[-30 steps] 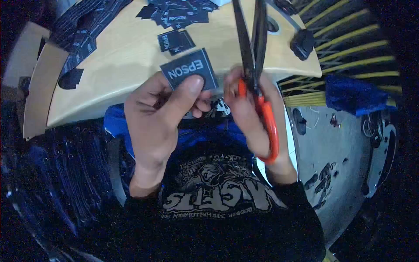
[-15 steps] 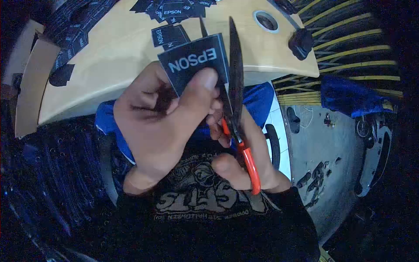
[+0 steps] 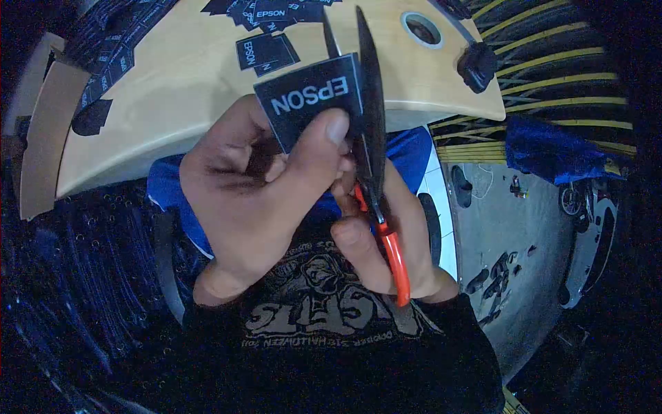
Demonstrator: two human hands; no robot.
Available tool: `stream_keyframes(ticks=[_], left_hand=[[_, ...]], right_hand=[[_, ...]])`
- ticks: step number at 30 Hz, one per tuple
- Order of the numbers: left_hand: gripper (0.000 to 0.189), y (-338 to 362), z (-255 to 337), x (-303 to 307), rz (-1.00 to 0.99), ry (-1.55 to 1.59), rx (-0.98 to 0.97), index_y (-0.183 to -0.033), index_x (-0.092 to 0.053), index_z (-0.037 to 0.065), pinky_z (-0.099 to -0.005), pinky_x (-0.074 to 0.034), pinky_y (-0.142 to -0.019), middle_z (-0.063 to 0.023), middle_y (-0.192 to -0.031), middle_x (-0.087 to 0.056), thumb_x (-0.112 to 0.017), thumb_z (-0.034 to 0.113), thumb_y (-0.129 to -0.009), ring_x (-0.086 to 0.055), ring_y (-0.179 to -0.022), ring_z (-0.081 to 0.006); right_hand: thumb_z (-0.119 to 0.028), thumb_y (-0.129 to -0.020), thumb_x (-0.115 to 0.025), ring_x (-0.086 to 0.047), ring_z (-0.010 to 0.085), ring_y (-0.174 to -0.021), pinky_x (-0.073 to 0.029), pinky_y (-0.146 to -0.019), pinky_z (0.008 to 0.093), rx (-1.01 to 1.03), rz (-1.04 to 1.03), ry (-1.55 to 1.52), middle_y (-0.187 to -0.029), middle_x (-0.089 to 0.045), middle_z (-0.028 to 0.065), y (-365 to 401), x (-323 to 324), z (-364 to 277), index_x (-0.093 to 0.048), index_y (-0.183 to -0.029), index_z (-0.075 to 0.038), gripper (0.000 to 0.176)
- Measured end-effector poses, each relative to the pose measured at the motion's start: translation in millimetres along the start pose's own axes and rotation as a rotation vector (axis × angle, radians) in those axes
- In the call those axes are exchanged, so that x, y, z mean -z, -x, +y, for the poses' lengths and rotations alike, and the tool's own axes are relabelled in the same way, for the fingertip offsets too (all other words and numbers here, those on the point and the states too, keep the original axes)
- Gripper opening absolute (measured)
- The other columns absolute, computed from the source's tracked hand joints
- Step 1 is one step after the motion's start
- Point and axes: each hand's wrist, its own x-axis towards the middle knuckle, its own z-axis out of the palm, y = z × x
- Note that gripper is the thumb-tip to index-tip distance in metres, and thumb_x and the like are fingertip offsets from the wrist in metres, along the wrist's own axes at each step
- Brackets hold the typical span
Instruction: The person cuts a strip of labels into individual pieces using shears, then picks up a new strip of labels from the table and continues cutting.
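Observation:
My left hand (image 3: 241, 186) pinches a black EPSON label (image 3: 310, 90) with its thumb on the front; the lettering is upside down to me. My right hand (image 3: 393, 248) grips scissors (image 3: 373, 103) with red handles and dark blades pointing away from me. The blades stand apart at the label's right edge. One passes in front along that edge, while the other shows its tip above the label and is otherwise partly hidden behind it. The lower red handle loop is mostly covered by my fingers.
On the pale table (image 3: 179, 83) lie two or so loose labels (image 3: 265, 54), a heap of labels (image 3: 276, 14), and label strips (image 3: 110, 62) by a cardboard flap (image 3: 52, 138). A round hole with a ring (image 3: 422, 30) and a dark object (image 3: 476, 67) are at the right.
The label and both hands have shifted very slightly to the right. The scissor blades still stand apart at its right edge. The view has tilted a little.

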Motion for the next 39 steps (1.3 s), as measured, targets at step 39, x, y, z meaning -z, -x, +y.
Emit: stream_keyframes(ticks=[39], left_hand=[[0.011,-3.5,-11.1,10.1,-0.044,0.111,0.117,-0.087,-0.062,-0.003,-0.0207,-0.049,-0.058,-0.0072,-0.074,-0.065,-0.063,0.008,-0.084,-0.060,-0.063,-0.0085]], right_hand=[[-0.025,-0.075,-0.072,-0.045,0.0106,-0.054,-0.037,-0.050,0.0238,-0.089,0.017,0.022,-0.062,-0.047,0.0029,4.0,9.0,12.9,-0.048,-0.098,-0.004,0.039]])
